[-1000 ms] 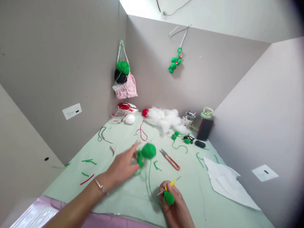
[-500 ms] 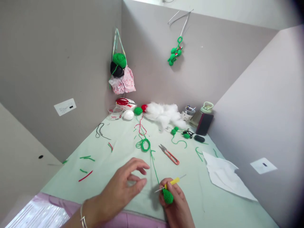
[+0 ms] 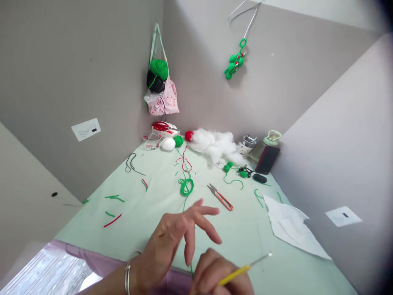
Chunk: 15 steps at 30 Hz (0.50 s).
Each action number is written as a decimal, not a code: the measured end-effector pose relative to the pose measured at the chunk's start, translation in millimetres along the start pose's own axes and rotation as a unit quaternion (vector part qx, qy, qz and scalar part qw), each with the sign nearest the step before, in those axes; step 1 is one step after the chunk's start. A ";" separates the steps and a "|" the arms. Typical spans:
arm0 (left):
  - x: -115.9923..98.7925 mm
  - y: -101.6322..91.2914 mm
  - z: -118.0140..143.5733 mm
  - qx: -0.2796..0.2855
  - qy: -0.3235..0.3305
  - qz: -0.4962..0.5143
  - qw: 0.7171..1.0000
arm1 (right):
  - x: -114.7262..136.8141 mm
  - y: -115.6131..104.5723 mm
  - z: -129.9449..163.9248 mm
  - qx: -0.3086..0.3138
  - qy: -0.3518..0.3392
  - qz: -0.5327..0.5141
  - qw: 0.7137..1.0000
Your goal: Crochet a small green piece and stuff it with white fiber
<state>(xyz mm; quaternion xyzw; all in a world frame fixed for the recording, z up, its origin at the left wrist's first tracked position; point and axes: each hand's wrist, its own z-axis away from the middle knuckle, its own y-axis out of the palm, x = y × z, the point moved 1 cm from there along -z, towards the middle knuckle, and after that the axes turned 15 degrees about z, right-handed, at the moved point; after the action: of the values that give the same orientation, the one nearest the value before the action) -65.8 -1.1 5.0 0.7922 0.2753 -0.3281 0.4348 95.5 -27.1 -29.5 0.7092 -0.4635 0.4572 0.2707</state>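
My right hand (image 3: 219, 275) is at the bottom edge, closed around a yellow-handled crochet hook (image 3: 242, 269) whose metal tip points up and right. My left hand (image 3: 176, 241) hovers just left of it, fingers spread, with a green yarn strand (image 3: 185, 203) running under it to a loose green coil (image 3: 186, 186) on the pale green cloth (image 3: 144, 229). The small green crocheted piece is hidden behind my right hand. A green yarn ball (image 3: 178, 140) lies far back by the wall.
Red-handled snips (image 3: 220, 197) lie right of the coil. White stuffing (image 3: 215, 145), a red ball (image 3: 188, 135), a white ball (image 3: 168, 144), cups, a phone (image 3: 267, 159) and a bottle line the back. White paper (image 3: 291, 229) lies at right. Yarn scraps dot the left.
The green yarn ball left my left hand and rolled to the back wall, leaving a coil. My left hand drew back and spread; my right hand dropped lower with the hook.
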 end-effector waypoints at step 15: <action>24.6 -8.3 17.4 -0.107 -0.232 0.093 0.962 | 2.3 -8.1 -6.5 -0.258 0.056 0.165 0.950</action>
<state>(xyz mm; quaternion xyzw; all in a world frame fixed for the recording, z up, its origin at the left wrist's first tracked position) -61.0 -8.6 -24.9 0.6655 0.1255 -0.4298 0.5972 100.6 -19.4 -24.3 0.5016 -0.6605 0.3991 0.3909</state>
